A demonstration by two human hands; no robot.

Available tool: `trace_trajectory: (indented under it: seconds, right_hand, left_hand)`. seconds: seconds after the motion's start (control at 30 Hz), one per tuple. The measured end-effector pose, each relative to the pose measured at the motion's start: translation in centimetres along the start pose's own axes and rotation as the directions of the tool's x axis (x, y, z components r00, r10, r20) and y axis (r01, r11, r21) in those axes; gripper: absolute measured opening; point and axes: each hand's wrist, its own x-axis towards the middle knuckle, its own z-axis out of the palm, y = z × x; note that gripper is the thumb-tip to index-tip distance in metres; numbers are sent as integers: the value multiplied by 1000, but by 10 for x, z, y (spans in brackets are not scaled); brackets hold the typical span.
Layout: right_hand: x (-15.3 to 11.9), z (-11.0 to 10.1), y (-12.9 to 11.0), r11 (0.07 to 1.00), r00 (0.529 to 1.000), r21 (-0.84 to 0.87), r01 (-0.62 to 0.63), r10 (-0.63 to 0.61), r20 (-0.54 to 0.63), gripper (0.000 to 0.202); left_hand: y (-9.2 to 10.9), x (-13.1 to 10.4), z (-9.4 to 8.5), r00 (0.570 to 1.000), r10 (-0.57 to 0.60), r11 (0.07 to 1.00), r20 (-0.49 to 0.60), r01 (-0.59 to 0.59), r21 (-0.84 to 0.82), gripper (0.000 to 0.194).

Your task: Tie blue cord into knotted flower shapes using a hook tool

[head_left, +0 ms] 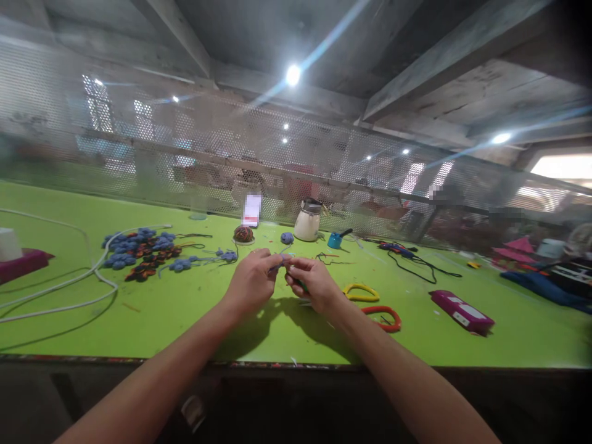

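My left hand [253, 277] is closed, its thumb and forefinger pinching blue yarn [276, 266]. Close against it, my right hand [312, 282] is curled around what looks like a crochet hook [301, 285]; only a bit of its green handle shows. The fingertips of both hands nearly meet over the table. A strand leads from the fingers to a small blue yarn ball [287, 238]. Partly behind my right wrist lie scissors with a yellow handle loop [363, 293] and a red one [386, 317].
Blue and dark-orange crocheted flowers [139, 250] lie left, near a white cable [108, 280]. Behind my hands stand a multicoloured yarn ball [243, 234], a phone [251, 209], a cream jug [308, 221] and a blue pot [335, 240]. A purple box [462, 311] sits right on the green table [185, 327].
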Motion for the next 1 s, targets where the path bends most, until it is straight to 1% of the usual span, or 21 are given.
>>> trace_trajectory:
  seconds: [0.03, 0.07, 0.1, 0.13, 0.17, 0.2, 0.23, 0.27, 0.3, 0.37, 0.47, 0.5, 0.57, 0.63, 0.7, 0.77, 0.8, 0.87, 1.0]
  right_hand:
    - [-1, 2, 0, 999, 1000, 48, 15, -15, -1, 32]
    - [-2, 4, 0, 995, 999, 89, 38, -38, 1, 32]
    - [-3, 6, 0, 991, 998, 120, 64, -65, 4, 31]
    - [-4, 7, 0, 986, 996, 140, 92, -94, 4, 30]
    - [-5, 9, 0, 981, 992, 150, 123, -124, 1, 29]
    - [-6, 10, 0, 977, 988, 148, 155, -156, -5, 28]
    - [-6, 11, 0, 973, 982, 136, 189, -190, -11, 27]
    - [-7, 11, 1, 968, 974, 113, 225, -224, -14, 27]
    - [-7, 11, 1, 961, 965, 82, 262, -262, -15, 26]
    - [-7, 10, 2, 940, 940, -4, 342, -342, -7, 25]
    - [-7, 5, 1, 878, 890, -158, 452, -455, 20, 23]
    - [-7, 3, 1, 850, 872, -213, 483, -488, 33, 22]
    - [-8, -1, 0, 781, 836, -323, 534, -546, 61, 22]
    - [-9, -5, -2, 689, 791, -436, 579, -604, 97, 20]
    - [-9, -9, -5, 570, 732, -530, 627, -664, 153, 20]
    - [-10, -11, -9, 461, 678, -587, 666, -702, 218, 20]
    - [-11, -12, -11, 423, 659, -600, 679, -711, 246, 20]
    - [-12, -13, -15, 391, 646, -610, 689, -713, 273, 21]
    - [-11, -14, -17, 421, 666, -603, 677, -699, 261, 21]
  left_hand:
    - [1, 1, 1, 998, -47, 995, -31, 44, -84, 32]
    - [2, 1, 1, 991, -123, 969, -46, 109, -223, 31]
    - [3, 2, 1, 977, -211, 901, -35, 180, -394, 34]
    - [4, 3, 0, 956, -294, 791, 1, 244, -561, 41]
    - [4, 4, -1, 932, -358, 657, 54, 292, -695, 48]
    - [5, 5, -3, 913, -392, 525, 113, 323, -788, 53]
    - [6, 5, -4, 900, -405, 414, 164, 340, -844, 55]
    - [7, 5, -6, 889, -409, 330, 205, 354, -875, 55]
    - [8, 5, -8, 878, -413, 269, 240, 370, -889, 53]
    - [9, 4, -12, 853, -429, 193, 297, 408, -892, 47]
    - [10, 5, -17, 820, -459, 138, 341, 445, -885, 41]
    - [10, 5, -18, 817, -459, 129, 350, 452, -883, 41]
    - [9, 5, -20, 823, -444, 131, 355, 451, -883, 41]
    - [8, 5, -21, 837, -425, 149, 345, 441, -885, 43]
    - [7, 5, -23, 848, -412, 164, 334, 429, -888, 45]
    - [7, 5, -24, 852, -409, 166, 326, 421, -892, 44]
    - [7, 5, -25, 853, -411, 165, 323, 418, -893, 43]
    - [6, 5, -26, 852, -419, 170, 315, 415, -894, 42]
    - [5, 7, -26, 843, -442, 194, 307, 424, -885, 36]
